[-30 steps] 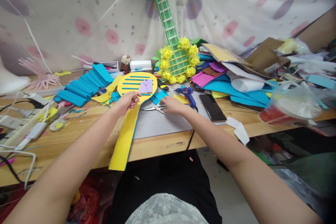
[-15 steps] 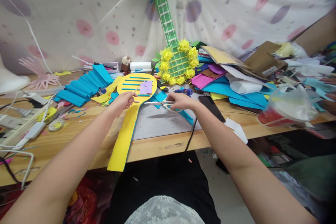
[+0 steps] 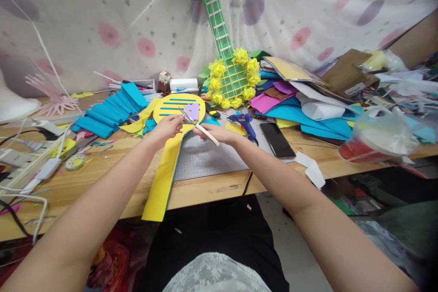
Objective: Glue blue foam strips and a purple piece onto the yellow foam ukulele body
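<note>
My right hand [image 3: 217, 132] grips scissors [image 3: 209, 137] with pale handles. Their blades point up and left over the yellow guitar-shaped cutout [image 3: 160, 178]. My left hand [image 3: 167, 128] is closed in a pinch close to the blades; what its fingers hold is too small to make out. Blue strips run across the cutout's round head, and a small lilac paper piece [image 3: 193, 110] lies there, partly behind the scissors. The cutout's long yellow end sticks out past the table's front edge.
A green paper guitar [image 3: 219, 27] with yellow flowers leans at the back. Right of my hands are a blue glue gun [image 3: 244, 123], a phone [image 3: 277, 140] and stacked coloured sheets [image 3: 308, 121]. Pleated blue paper [image 3: 109, 112] and a power strip [image 3: 23, 164] are on the left.
My right hand has moved left with the scissors, bringing them beside my left hand and turning the blades upward. The glue gun and phone are now less covered. My left hand has shifted slightly right.
</note>
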`<state>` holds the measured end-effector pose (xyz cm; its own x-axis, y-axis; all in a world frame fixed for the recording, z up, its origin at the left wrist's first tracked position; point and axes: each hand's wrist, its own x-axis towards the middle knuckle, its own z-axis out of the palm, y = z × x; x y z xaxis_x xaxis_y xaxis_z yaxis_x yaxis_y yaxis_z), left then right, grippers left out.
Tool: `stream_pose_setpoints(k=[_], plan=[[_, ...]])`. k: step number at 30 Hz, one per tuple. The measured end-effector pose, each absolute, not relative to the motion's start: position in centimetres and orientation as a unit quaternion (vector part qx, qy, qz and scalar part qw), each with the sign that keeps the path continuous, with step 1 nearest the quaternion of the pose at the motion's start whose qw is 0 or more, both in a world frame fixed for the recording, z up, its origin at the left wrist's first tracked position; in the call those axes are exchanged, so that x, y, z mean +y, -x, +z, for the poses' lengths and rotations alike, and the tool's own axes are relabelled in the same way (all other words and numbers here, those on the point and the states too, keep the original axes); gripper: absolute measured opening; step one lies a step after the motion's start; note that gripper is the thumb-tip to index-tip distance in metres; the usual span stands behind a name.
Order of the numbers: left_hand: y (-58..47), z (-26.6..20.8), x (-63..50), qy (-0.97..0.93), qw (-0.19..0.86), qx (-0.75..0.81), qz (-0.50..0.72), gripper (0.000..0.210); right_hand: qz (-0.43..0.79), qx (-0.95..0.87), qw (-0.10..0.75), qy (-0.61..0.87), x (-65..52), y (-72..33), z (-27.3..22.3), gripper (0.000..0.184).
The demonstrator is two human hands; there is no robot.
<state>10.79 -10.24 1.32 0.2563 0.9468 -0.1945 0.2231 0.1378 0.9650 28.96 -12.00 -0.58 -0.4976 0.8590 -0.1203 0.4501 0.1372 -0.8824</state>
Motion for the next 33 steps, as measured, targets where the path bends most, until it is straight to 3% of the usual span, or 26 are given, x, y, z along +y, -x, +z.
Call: stream_pose_setpoints(k=[6, 21, 33], plan=[[-11.0, 0.8, -10.2, -0.607, 0.531, 0.501, 0.312, 0.022, 0.556, -0.681, 0.199, 0.433, -12.0, -29.0, -0.2, 0.038], [-11.6, 0.4, -9.6, -0.66, 0.452, 0.527, 0.288, 0.02, 0.556, -0.679, 0.188, 0.441, -11.9, -29.3, 0.0, 0.048], [-12.3, 0.0, -9.1, -0.705, 0.374, 0.532, 0.284, 0.024, 0.557, -0.661, 0.198, 0.462, -11.1, -29.7, -0.8, 0.035]])
